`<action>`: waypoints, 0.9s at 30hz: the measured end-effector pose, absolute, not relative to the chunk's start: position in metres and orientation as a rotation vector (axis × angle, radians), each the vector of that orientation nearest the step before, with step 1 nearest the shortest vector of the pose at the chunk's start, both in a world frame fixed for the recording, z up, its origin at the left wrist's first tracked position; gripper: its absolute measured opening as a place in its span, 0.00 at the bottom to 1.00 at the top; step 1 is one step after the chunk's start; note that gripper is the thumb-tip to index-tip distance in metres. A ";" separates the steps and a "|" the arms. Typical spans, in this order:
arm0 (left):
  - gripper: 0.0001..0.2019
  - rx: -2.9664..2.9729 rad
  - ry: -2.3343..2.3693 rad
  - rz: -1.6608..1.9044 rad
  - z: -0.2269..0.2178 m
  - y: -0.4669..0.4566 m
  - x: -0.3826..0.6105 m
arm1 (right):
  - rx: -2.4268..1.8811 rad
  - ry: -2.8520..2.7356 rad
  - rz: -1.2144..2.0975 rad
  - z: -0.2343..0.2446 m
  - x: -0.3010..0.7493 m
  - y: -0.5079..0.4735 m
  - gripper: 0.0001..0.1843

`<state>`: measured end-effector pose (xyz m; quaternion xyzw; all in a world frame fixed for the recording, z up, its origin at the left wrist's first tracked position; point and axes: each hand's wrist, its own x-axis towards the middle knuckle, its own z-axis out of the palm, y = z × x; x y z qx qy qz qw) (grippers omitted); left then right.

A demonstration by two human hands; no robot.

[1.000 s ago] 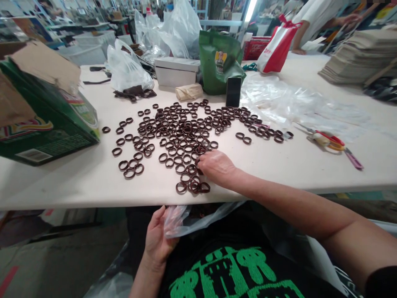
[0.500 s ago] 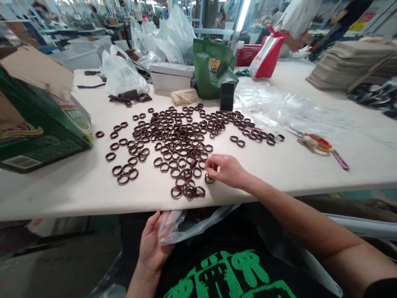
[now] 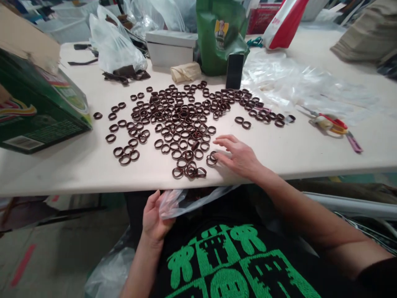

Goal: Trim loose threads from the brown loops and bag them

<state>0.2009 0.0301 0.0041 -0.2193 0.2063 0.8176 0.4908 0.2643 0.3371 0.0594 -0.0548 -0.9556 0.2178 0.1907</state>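
Note:
Many small dark brown rings [image 3: 182, 144] lie scattered and heaped over the white table [image 3: 149, 174]. My right hand [image 3: 237, 156] is at the near right side of the heap, its fingers spread. Its fingertips reach a couple of overlapping rings [image 3: 211, 158]; I see nothing held between them. Below the table's front edge, my left hand [image 3: 159, 215] grips the rim of a clear plastic bag [image 3: 186, 203]. The bag's mouth hangs open over my lap, and its lower part is hidden. Several rings [image 3: 190, 169] sit close to the front edge.
A green carton [image 3: 43, 111] stands at the left. Behind the rings are a white box [image 3: 170, 49], a green pouch [image 3: 220, 37] and a phone [image 3: 235, 71] leaning on it. Clear plastic sheets [image 3: 297, 82] and red-and-yellow scissors [image 3: 331, 124] lie to the right.
My right hand's fingers have gone from a pinch to spread apart, and a second ring now overlaps the one beside them. The view has tilted down. My left hand keeps the bag.

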 end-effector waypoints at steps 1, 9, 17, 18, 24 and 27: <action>0.16 -0.533 0.506 1.986 0.004 0.029 0.201 | -0.147 -2.705 0.596 0.054 0.265 0.328 0.15; 0.20 -0.543 0.511 1.992 0.006 0.030 0.200 | 0.169 -2.670 0.606 0.039 0.280 0.291 0.11; 0.22 -0.537 0.525 1.974 0.008 0.030 0.202 | 0.480 -2.659 0.633 0.019 0.306 0.250 0.13; 0.21 -0.534 0.530 1.969 0.007 0.030 0.202 | 0.506 -2.687 0.649 0.014 0.309 0.246 0.14; 0.09 -0.553 0.545 1.957 0.009 0.035 0.204 | 0.260 -3.117 0.840 0.001 0.305 0.240 0.17; 0.05 -0.588 0.555 1.960 0.012 0.039 0.204 | 0.302 -3.217 1.012 -0.002 0.287 0.243 0.17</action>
